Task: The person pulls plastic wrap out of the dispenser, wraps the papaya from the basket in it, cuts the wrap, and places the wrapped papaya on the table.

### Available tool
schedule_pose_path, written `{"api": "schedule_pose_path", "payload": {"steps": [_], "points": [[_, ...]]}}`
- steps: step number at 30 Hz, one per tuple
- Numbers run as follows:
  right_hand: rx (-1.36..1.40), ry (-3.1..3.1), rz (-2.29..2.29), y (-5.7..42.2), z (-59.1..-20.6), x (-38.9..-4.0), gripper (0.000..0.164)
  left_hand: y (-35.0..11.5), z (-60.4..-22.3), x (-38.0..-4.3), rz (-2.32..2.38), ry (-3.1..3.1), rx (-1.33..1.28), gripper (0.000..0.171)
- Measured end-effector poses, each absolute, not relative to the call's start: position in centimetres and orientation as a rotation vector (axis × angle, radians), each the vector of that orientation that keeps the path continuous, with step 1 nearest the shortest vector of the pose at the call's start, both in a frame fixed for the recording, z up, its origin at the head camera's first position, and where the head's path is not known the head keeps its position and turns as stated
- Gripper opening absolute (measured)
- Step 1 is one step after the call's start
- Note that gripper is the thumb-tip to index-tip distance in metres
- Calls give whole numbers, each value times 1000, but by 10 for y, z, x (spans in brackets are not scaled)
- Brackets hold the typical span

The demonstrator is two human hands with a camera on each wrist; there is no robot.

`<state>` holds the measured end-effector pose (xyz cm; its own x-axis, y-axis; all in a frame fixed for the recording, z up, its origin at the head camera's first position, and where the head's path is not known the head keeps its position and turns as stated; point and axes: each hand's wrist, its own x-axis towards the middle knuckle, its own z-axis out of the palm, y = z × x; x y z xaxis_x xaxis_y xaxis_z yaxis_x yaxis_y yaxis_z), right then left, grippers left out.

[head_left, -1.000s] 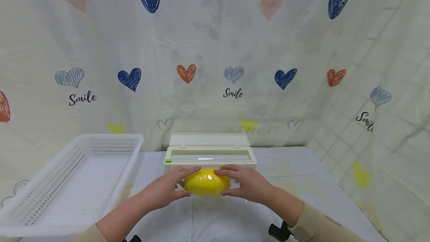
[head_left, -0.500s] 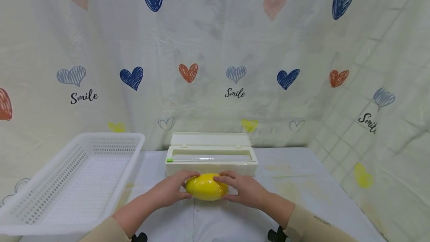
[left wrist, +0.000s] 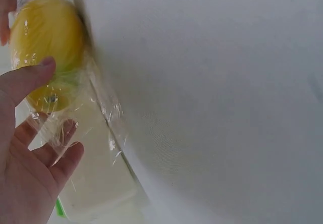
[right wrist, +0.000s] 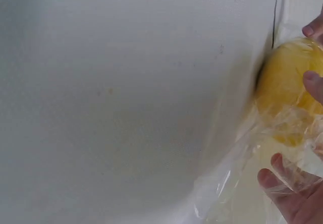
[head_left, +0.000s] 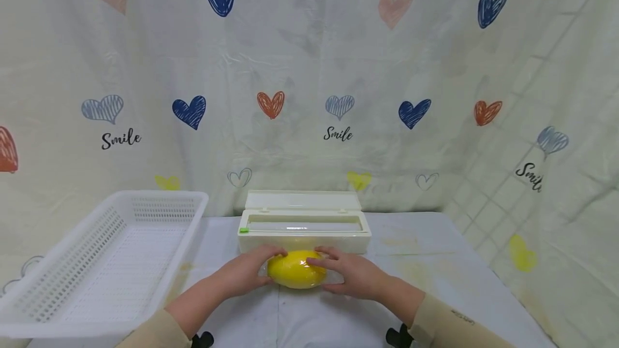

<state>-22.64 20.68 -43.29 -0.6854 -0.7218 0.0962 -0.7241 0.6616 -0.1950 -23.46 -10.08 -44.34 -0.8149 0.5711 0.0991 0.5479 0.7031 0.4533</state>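
Observation:
A yellow oval fruit (head_left: 296,269) in clear plastic film lies on the table in front of an open cream wrap dispenser (head_left: 304,242). Loose film (left wrist: 108,103) flares out past its end. The left hand (head_left: 247,272) holds the fruit's left end, one finger at the top and the thumb low. In the left wrist view one digit touches the fruit, and the other fingers lie amid the film. The right hand (head_left: 357,274) rests spread fingers on the right end. In the right wrist view two fingertips (right wrist: 276,176) stand apart from the fruit amid film.
At the left stands a white perforated basket (head_left: 193,230). Behind the table (head_left: 411,283) hangs a curtain (head_left: 300,69) with printed hearts. The dispenser's lid (head_left: 303,199) stands raised, and a green slider (head_left: 244,230) sits at its left end.
Both hands have brought the wrapped fruit down and slightly toward the person, away from the dispenser. The right fingers have loosened, and more film shows at both ends.

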Motion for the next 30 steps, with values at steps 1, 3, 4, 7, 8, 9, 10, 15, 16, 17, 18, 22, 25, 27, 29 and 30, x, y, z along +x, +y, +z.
{"api": "schedule_pose_path", "payload": {"steps": [1, 3, 4, 7, 8, 9, 10, 15, 16, 17, 18, 22, 25, 27, 29, 30], "points": [[1226, -2849, 343, 208, -432, -227, 66, -101, -443, -235, 738, 2852, 937, 63], [1182, -2835, 356, 209, -431, -228, 69, -102, -443, -235, 756, 2840, 923, 64], [1149, -2838, 375, 209, -431, -229, 69, -102, -443, -235, 767, 2832, 909, 66], [1063, -2848, 442, 208, -431, -231, 65, -102, -442, -236, 810, 2792, 864, 70], [1053, -2844, 454, 208, -431, -232, 62, -102, -442, -236, 817, 2782, 853, 70], [1044, -2843, 459, 208, -432, -233, 59, -102, -441, -236, 824, 2774, 845, 70], [1040, -2842, 464, 207, -433, -234, 57, -102, -442, -236, 831, 2770, 840, 69], [1044, -2831, 443, 205, -437, -237, 50, -99, -445, -239, 820, 2791, 802, 55], [1041, -2833, 442, 205, -438, -238, 50, -99, -446, -240, 824, 2795, 794, 52], [1038, -2836, 444, 205, -438, -238, 49, -98, -446, -240, 830, 2798, 780, 50], [1034, -2838, 447, 205, -438, -238, 49, -97, -446, -241, 841, 2799, 769, 48], [1029, -2850, 456, 206, -438, -238, 50, -96, -448, -241, 891, 2790, 716, 53], [1023, -2863, 476, 206, -436, -237, 51, -97, -449, -240, 933, 2771, 686, 61], [1016, -2875, 501, 207, -435, -236, 51, -97, -450, -240, 952, 2760, 680, 63], [1006, -2885, 532, 208, -434, -235, 52, -98, -450, -239, 947, 2765, 688, 61], [994, -2894, 550, 208, -433, -234, 52, -98, -450, -238, 942, 2768, 693, 60]]}}
